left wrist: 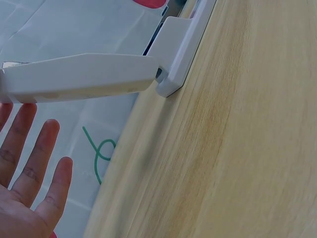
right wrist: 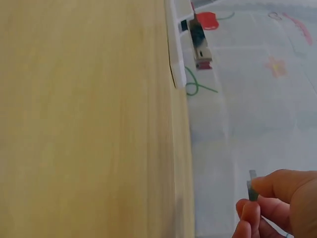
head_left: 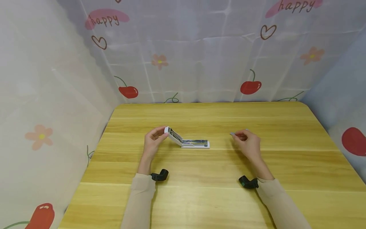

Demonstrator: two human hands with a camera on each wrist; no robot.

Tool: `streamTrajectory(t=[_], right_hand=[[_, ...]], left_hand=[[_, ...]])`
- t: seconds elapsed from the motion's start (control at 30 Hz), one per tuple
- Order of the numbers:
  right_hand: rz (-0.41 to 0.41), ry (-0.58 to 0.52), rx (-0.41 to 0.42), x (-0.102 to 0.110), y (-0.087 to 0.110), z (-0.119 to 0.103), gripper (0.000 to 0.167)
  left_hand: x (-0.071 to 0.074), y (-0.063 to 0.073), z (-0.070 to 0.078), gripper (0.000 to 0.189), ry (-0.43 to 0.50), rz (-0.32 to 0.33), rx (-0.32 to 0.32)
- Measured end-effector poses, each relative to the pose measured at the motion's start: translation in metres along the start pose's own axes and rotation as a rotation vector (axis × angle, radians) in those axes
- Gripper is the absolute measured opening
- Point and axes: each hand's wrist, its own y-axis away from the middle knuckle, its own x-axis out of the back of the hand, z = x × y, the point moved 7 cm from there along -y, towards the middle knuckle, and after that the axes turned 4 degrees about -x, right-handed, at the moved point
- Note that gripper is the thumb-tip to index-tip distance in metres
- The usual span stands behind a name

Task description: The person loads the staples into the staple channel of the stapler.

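Observation:
A white stapler [head_left: 195, 147] lies on the table, folded wide apart, its metal staple channel [head_left: 195, 142] showing along the base. My left hand [head_left: 151, 143] pinches the raised end of its top arm [left wrist: 84, 77] between thumb and fingers. In the left wrist view several of that hand's fingers [left wrist: 37, 168] spread below the arm, and the thumb is out of sight. Off to the stapler's right, my right hand [head_left: 249, 144] pinches a short grey strip of staples [right wrist: 252, 190] between thumb and fingertips, held up above the table.
The wooden table [head_left: 194, 197] ends at a far edge against a printed curtain [head_left: 197, 70]. More curtain hangs at the left and right sides. Black wrist cameras [head_left: 160, 175] are worn at the sleeve cuffs.

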Motion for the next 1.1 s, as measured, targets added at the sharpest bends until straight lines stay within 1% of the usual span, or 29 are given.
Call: streamTrajectory(t=[0.13,0.27,0.4,0.5,0.63,0.77,1.1], right_hand=[[-0.042,-0.009,0.035,-0.012,-0.001,-0.017,0.014],[-0.105,-0.035,0.072,-0.028,-0.001,-0.034,0.013],[-0.169,-0.051,0.127,-0.045,0.0,-0.05,0.012],[-0.197,-0.045,0.164,-0.056,0.002,-0.059,0.011],[-0.222,-0.016,0.19,-0.068,0.003,-0.067,0.011],[-0.248,-0.01,0.198,-0.077,0.004,-0.073,0.011],[-0.283,-0.004,0.213,-0.09,0.006,-0.081,0.009]], left_hand=[[0.0,0.001,0.001,0.032,-0.004,0.002,0.005],[0.001,0.001,0.002,0.033,-0.012,0.003,0.009],[0.001,0.001,0.001,0.033,-0.011,0.001,0.012],[0.001,0.001,0.0,0.033,-0.01,-0.005,0.008],[0.001,0.001,0.0,0.032,-0.015,-0.008,0.001],[0.002,0.001,-0.001,0.032,-0.013,-0.007,0.003],[0.002,0.001,-0.001,0.032,-0.024,-0.002,0.0]])
